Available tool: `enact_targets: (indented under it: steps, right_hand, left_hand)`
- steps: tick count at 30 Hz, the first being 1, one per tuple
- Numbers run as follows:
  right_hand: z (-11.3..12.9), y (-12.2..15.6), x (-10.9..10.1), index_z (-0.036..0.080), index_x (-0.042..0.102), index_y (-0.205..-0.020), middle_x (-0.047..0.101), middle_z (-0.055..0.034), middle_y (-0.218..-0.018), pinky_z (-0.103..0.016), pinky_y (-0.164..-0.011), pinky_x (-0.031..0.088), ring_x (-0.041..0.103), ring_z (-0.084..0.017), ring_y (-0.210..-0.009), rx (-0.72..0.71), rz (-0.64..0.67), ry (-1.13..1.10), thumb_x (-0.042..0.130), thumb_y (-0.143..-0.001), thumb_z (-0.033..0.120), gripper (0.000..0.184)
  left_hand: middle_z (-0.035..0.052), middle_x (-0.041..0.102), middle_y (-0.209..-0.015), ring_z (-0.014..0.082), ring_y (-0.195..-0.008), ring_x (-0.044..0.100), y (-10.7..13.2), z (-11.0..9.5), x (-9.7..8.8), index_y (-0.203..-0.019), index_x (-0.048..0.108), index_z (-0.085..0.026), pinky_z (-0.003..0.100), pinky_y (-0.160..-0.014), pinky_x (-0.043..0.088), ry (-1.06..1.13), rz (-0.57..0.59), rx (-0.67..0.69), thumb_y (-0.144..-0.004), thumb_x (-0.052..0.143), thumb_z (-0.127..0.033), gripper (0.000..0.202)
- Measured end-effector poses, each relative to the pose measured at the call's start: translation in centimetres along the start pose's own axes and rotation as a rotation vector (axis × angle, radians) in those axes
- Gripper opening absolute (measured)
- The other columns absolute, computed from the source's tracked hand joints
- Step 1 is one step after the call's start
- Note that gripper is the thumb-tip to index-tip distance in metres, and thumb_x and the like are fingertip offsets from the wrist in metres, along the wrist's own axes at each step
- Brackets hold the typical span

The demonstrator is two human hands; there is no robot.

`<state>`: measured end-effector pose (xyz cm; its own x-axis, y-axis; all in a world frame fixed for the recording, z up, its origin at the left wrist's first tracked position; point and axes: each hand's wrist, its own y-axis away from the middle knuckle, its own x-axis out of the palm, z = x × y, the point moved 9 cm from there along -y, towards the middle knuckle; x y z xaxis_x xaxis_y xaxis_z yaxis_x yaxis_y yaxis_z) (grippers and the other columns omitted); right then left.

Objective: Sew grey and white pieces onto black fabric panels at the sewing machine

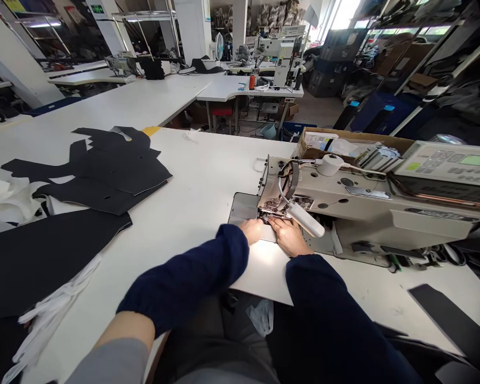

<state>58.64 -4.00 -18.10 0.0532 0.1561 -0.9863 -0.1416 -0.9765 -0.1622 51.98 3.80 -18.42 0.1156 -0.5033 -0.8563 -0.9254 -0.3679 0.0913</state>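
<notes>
A beige industrial sewing machine (344, 205) stands on the white table, its lit lamp (306, 218) shining on the needle area. My left hand (253, 230) is curled closed on the metal bed plate, just left of the presser foot. Whatever it pinches is hidden. On the right of the presser foot lies my right hand (291, 236), its fingers stretched out towards the needle and resting low over the plate. Something small and dark shows between the fingertips, too small to name. Navy sleeve covers reach to both wrists.
Cut black fabric pieces (116, 165) are piled on the left, with white strips (56, 314) beside them. A cardboard box (356, 140) of supplies and a control panel (456, 162) sit behind the machine. A dark strip (456, 314) lies at the right.
</notes>
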Motion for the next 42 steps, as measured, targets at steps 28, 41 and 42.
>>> enact_targets:
  steps: [28,41,42]
  right_hand:
    - [0.2,8.5,-2.8,0.015,0.053,-0.124,0.055,-0.0128,-0.125,-0.040,-0.093,0.041,0.047,-0.027,-0.115,0.025,-0.060,0.007,0.038,-0.093,0.036,0.041]
    - [3.9,2.2,-1.6,0.012,0.050,-0.121,0.060,-0.0149,-0.102,-0.028,-0.063,0.045,0.059,-0.020,-0.079,0.293,0.001,0.001,0.027,-0.088,0.011,0.040]
    - [4.1,1.2,-1.2,0.011,0.047,-0.124,0.060,-0.0159,-0.099,-0.029,-0.061,0.045,0.060,-0.021,-0.075,0.352,0.050,0.005,0.028,-0.090,0.017,0.040]
  left_hand:
    - [0.0057,0.054,-0.082,0.0196,-0.085,0.053,-1.9,10.3,-6.4,-0.078,0.045,-0.018,0.032,-0.076,0.042,0.149,-0.552,-0.183,-0.084,0.040,-0.006,0.015]
    - [-0.0036,0.048,-0.066,0.0101,-0.064,0.046,0.1,12.8,-7.9,-0.075,0.047,-0.018,0.022,-0.062,0.039,0.457,-0.618,-0.211,-0.086,0.038,-0.016,0.015]
    - [-0.0039,0.047,-0.065,0.0098,-0.063,0.045,0.1,12.8,-7.9,-0.074,0.047,-0.018,0.021,-0.062,0.039,0.473,-0.623,-0.206,-0.085,0.038,-0.016,0.014]
